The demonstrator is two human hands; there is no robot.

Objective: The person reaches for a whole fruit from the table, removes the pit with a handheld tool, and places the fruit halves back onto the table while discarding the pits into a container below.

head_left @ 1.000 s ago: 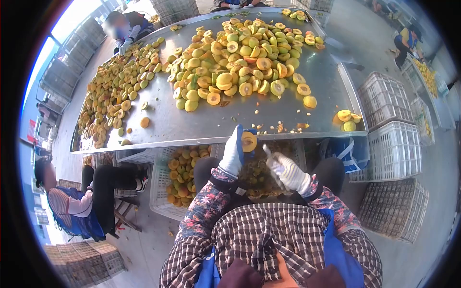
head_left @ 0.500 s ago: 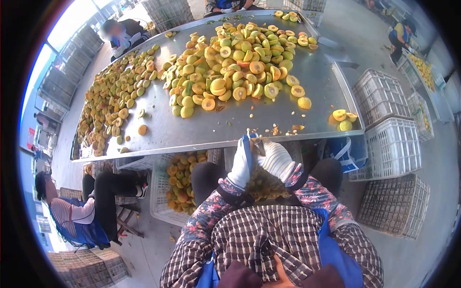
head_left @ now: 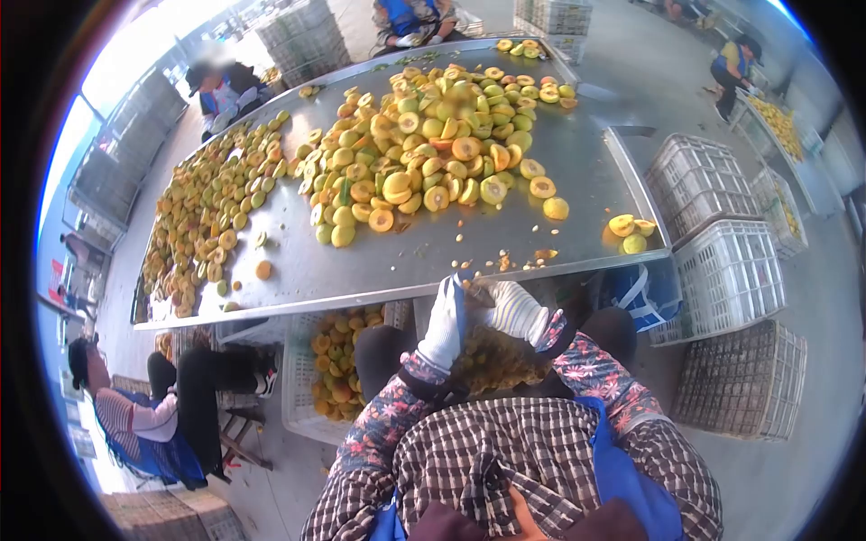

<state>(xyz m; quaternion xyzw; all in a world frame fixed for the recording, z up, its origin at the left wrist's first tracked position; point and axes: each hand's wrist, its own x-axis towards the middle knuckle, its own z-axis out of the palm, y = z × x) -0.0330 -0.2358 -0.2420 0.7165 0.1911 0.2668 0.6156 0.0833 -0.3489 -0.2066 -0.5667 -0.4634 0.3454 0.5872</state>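
Nearest the viewer, the person's two gloved hands meet just below the near edge of the metal table (head_left: 361, 261): the left hand (head_left: 444, 323) stands upright and the right hand (head_left: 514, 308) presses against it from the right, the two closed together around a fruit that is almost wholly hidden (whether it is whole or halved cannot be told). Directly beneath the hands lies a heap of dark fruit scraps (head_left: 494, 359) over the lap. To the left, under the table edge, a white crate (head_left: 302, 397) holds whole yellow-orange fruit, and a seated co-worker (head_left: 149, 410) occupies the near left. To the right stand empty white crates (head_left: 735, 275). On the table, small pits (head_left: 505, 261) scatter along the near edge; farther off, a broad pile of halved fruit (head_left: 433, 149) covers the centre, with rows of halves (head_left: 207, 212) stretching left. At the far edge, other workers (head_left: 225, 86) sit.
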